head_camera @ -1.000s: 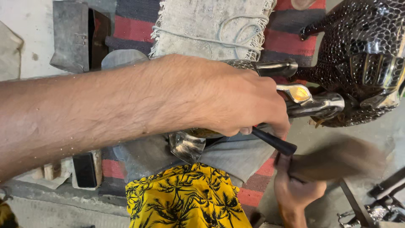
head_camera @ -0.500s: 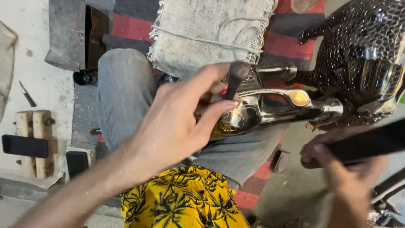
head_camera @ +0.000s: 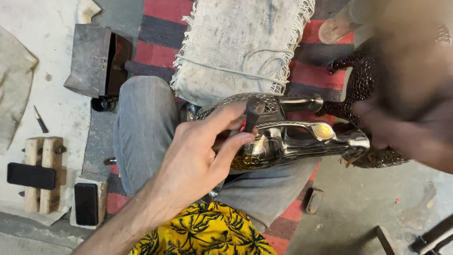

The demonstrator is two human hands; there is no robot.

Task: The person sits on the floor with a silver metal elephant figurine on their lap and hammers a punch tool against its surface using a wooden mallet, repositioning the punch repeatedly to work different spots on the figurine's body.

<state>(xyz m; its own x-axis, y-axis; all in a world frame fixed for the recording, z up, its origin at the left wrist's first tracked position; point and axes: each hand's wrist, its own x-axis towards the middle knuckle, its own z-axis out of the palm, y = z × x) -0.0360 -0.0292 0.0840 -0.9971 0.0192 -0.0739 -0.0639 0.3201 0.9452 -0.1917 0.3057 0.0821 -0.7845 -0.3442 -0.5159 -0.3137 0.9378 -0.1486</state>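
Punch [head_camera: 253, 113] stands near frame centre, pinched between thumb and fingers of the left hand [head_camera: 203, 156], its tip on the metal figure [head_camera: 292, 141] lying across the person's lap. The right hand [head_camera: 410, 123] is a blur at the right edge; whether it grips anything cannot be told. A dark patterned figure [head_camera: 363, 80] sits behind it, a fringed mat [head_camera: 236, 42] above, and a metal box [head_camera: 94, 59] at upper left. Risk, as a judgement: the punch could skid on the polished curve and scar the surface, or a blow could land on the pinching fingers, since they sit close under its head.
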